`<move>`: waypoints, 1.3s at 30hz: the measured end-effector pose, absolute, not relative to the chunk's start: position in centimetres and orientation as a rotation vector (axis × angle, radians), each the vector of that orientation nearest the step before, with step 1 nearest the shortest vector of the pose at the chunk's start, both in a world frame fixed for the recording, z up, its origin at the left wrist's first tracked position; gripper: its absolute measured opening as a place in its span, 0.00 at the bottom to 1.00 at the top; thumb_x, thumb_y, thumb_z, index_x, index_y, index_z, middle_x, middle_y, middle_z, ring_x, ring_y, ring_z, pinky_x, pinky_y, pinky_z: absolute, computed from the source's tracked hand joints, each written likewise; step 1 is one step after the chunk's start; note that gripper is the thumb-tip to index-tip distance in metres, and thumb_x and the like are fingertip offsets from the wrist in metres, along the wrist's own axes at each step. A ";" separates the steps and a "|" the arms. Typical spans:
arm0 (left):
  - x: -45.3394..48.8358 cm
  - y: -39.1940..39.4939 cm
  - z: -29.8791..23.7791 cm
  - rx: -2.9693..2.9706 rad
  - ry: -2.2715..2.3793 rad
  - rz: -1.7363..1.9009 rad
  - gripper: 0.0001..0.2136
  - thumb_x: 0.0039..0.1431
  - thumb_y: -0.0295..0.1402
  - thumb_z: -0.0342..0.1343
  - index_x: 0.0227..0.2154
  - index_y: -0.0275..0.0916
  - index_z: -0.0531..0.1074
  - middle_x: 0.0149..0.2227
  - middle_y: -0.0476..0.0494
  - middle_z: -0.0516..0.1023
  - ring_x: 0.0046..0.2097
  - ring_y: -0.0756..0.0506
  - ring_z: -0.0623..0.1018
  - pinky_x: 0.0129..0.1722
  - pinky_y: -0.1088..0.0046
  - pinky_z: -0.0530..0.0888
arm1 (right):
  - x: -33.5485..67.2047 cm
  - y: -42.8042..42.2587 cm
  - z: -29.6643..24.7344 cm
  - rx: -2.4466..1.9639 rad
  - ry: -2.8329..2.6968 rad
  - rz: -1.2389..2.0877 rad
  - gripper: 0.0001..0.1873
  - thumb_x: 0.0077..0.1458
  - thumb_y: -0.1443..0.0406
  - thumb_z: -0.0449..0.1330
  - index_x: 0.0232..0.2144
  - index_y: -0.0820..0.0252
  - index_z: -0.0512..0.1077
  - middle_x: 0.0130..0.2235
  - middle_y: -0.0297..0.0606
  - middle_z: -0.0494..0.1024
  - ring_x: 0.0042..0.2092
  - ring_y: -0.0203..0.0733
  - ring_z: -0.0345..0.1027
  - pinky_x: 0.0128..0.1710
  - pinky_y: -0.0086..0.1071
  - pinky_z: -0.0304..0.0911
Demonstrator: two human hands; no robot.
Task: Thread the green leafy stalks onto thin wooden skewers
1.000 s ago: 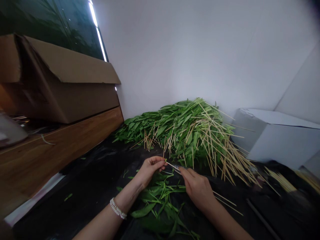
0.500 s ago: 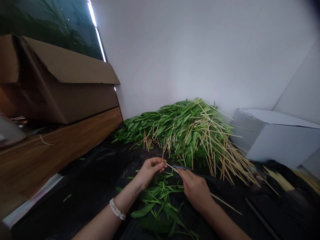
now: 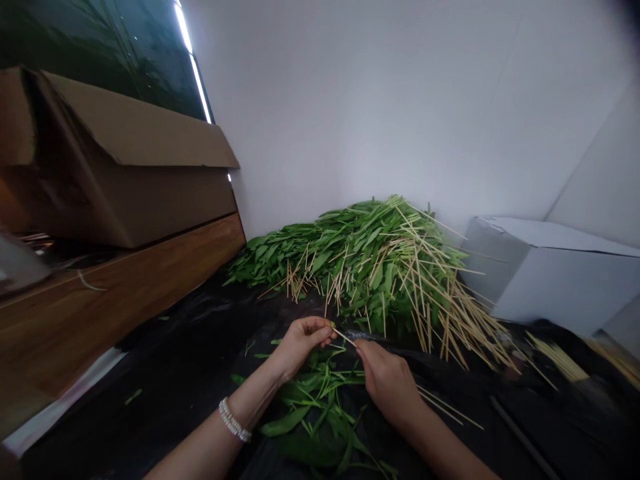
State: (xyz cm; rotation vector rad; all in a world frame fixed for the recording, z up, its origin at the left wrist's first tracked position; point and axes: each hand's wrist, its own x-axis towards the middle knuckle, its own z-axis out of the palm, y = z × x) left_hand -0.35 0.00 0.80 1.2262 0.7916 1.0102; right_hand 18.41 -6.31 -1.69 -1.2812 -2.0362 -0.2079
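Observation:
My left hand [image 3: 299, 341] is closed in a pinch around a small green leaf at its fingertips. My right hand [image 3: 386, 380] is closed on a thin bamboo skewer [image 3: 344, 335], whose tip points at the left fingertips. More skewer ends stick out behind the right hand. Loose green leaves [image 3: 315, 407] lie on the black plastic sheet [image 3: 175, 373] under both hands. A beaded bracelet sits on my left wrist.
A large heap of skewered green leaves [image 3: 370, 267] fills the back against the white wall. A cardboard box [image 3: 125, 173] rests on a wooden ledge [image 3: 100, 300] at left. A white box [image 3: 545, 273] stands at right, with bare skewers [image 3: 560, 360] beside it.
The right hand has slid slightly left and forward with the skewer, closing on the left fingertips. The left hand has barely moved.

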 end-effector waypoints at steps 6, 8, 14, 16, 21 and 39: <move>0.1 -0.4 0.7 1.343 0.767 0.935 0.14 0.48 0.41 0.66 0.30 0.33 0.77 0.29 0.44 0.79 0.29 0.52 0.72 0.33 0.76 0.68 | 18.2 -6.4 -1.3 -1.260 -2.050 -0.183 0.16 0.64 0.71 0.44 0.41 0.62 0.72 0.33 0.41 0.79 0.35 0.41 0.76 0.34 0.28 0.66; 0.0 -0.2 0.8 1.441 0.817 0.955 0.14 0.51 0.42 0.64 0.32 0.34 0.78 0.31 0.43 0.80 0.31 0.49 0.74 0.36 0.74 0.69 | 18.4 -6.3 -1.1 -1.259 -2.032 -0.190 0.16 0.64 0.70 0.44 0.41 0.62 0.72 0.33 0.41 0.79 0.35 0.40 0.76 0.34 0.28 0.66; -0.4 0.1 0.4 2.076 1.036 0.985 0.08 0.55 0.37 0.60 0.33 0.39 0.79 0.35 0.42 0.79 0.41 0.43 0.75 0.45 0.67 0.67 | 20.0 -5.7 -0.6 -1.332 -1.917 -0.286 0.15 0.64 0.69 0.45 0.41 0.62 0.72 0.35 0.41 0.80 0.37 0.40 0.76 0.36 0.28 0.67; -0.5 0.0 0.2 2.279 1.062 0.889 0.06 0.54 0.35 0.62 0.33 0.40 0.79 0.36 0.43 0.79 0.42 0.42 0.74 0.46 0.66 0.65 | 20.4 -5.5 -0.5 -1.336 -1.905 -0.318 0.15 0.64 0.69 0.45 0.41 0.62 0.72 0.34 0.41 0.80 0.36 0.40 0.76 0.35 0.28 0.66; -0.4 -0.3 -0.3 2.430 1.138 0.736 0.08 0.51 0.31 0.63 0.35 0.41 0.78 0.39 0.43 0.79 0.43 0.41 0.73 0.47 0.65 0.64 | 21.1 -5.2 -0.5 -1.347 -1.837 -0.391 0.15 0.64 0.68 0.46 0.42 0.62 0.73 0.36 0.41 0.80 0.35 0.40 0.76 0.34 0.28 0.66; -2.3 -0.6 2.3 2.511 1.098 0.386 0.05 0.47 0.35 0.61 0.24 0.40 0.76 0.28 0.48 0.74 0.37 0.45 0.71 0.36 0.72 0.64 | 21.1 -5.3 -0.2 -1.333 -1.848 -0.400 0.15 0.65 0.68 0.46 0.42 0.63 0.73 0.35 0.41 0.80 0.36 0.40 0.76 0.35 0.28 0.66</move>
